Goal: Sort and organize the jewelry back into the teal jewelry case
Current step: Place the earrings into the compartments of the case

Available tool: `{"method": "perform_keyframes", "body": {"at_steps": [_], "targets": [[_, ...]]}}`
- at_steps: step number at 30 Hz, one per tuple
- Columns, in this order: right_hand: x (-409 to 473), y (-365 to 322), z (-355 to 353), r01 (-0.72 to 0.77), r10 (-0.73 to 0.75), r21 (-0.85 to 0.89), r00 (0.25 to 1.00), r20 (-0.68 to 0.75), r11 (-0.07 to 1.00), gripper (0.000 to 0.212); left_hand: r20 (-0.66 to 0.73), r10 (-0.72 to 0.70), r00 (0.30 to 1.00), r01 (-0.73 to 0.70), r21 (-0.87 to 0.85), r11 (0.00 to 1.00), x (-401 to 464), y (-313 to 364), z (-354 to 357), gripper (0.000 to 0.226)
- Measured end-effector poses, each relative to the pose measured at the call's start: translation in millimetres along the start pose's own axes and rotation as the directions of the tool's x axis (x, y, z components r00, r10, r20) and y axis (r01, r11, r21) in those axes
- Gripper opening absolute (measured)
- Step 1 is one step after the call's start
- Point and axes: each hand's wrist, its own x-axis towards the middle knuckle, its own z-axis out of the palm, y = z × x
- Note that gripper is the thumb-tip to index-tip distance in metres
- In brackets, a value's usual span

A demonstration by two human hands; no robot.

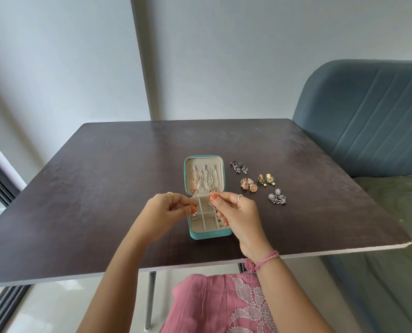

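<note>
both hands pinch small silver pieces – left hand (168, 207), right hand (233, 207) – above the open teal jewelry case (208, 233) on the dark counter (92, 188), where a slip could drop them into the wrong compartment.

Soft, even daylight enters from the left; the dark brown wooden table (104, 188) shows a faint sheen. Shadows are weak. Wide-angle bending curves the edges; the small jewelry looks slightly soft.
</note>
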Motion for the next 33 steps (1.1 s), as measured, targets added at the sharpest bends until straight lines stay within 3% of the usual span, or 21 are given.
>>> {"method": "perform_keyframes", "body": {"at_steps": [11, 16, 20, 28, 33], "targets": [[-2.3, 6.6, -3.3, 0.032, -0.032, -0.009, 0.999, -0.040, 0.999, 0.013, 0.058, -0.042, 0.997, 0.019, 0.350, 0.936, 7.1, 2.5, 13.4, 0.015], [-1.2, 8.7, -3.5, 0.022, -0.024, -0.029, 0.999, -0.045, 0.999, 0.017, 0.052, -0.056, 0.997, 0.017, 0.569, 0.822, 8.6, 11.3, 25.2, 0.020], [0.0, 8.1, -3.4, 0.032, -0.033, -0.030, 0.999, -0.041, 0.999, 0.014, 0.040, -0.103, 0.994, 0.055, 0.631, 0.774, 14.6, 13.7, 31.6, 0.023], [2.3, 9.0, -4.7, 0.045, -0.045, -0.140, 0.999, 0.003, 0.989, 0.016, -0.090, -0.121, 0.989, 0.150, 0.561, 0.814, 16.3, 12.8, 32.4, 0.011], [3.0, 9.0, -3.7, 0.055, -0.053, -0.216, 0.998, 0.014, 0.975, 0.016, -0.218, -0.049, 0.975, 0.118, 0.317, 0.941, 9.3, 1.6, 18.2, 0.017]]}}
